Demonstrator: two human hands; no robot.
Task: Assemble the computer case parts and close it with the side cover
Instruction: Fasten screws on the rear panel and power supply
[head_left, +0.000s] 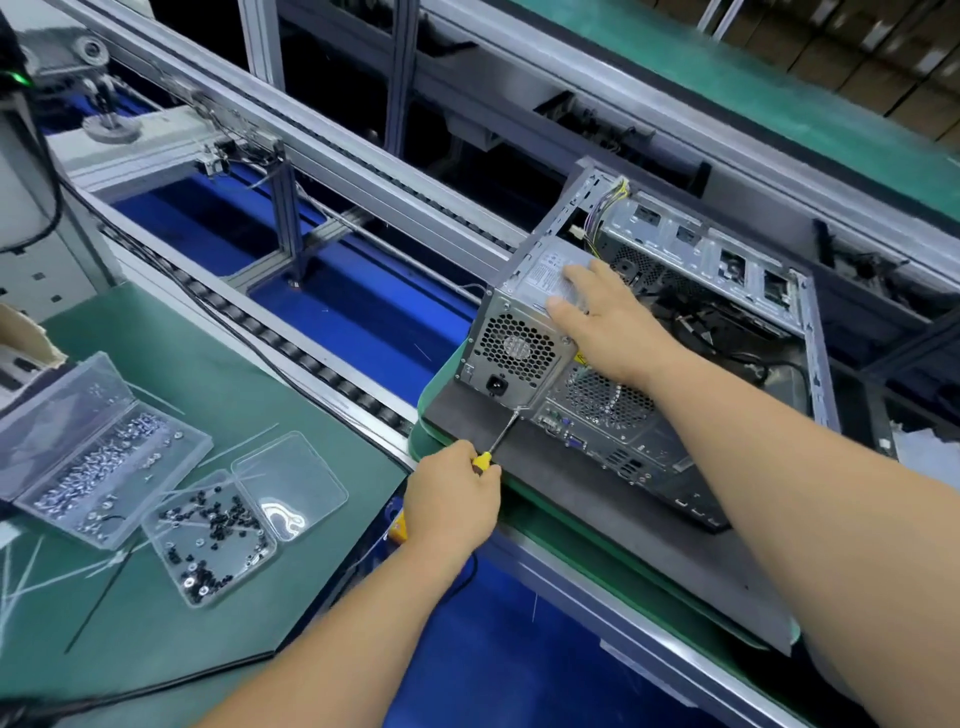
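Head view shows our left hand (451, 493) clenched around the yellow handle of a screwdriver (497, 439), whose tip meets the lower rear corner of the power supply (519, 348). Our right hand (605, 317) lies flat, fingers straight, on top of that power supply inside the open computer case (810, 364), which lies on a dark mat (571, 467).

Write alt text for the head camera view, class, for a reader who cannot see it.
A person's left hand grips a yellow-handled screwdriver, its tip at the rear corner of the power supply in an open computer case. The right hand presses flat on the power supply. Boxes of screws lie left.
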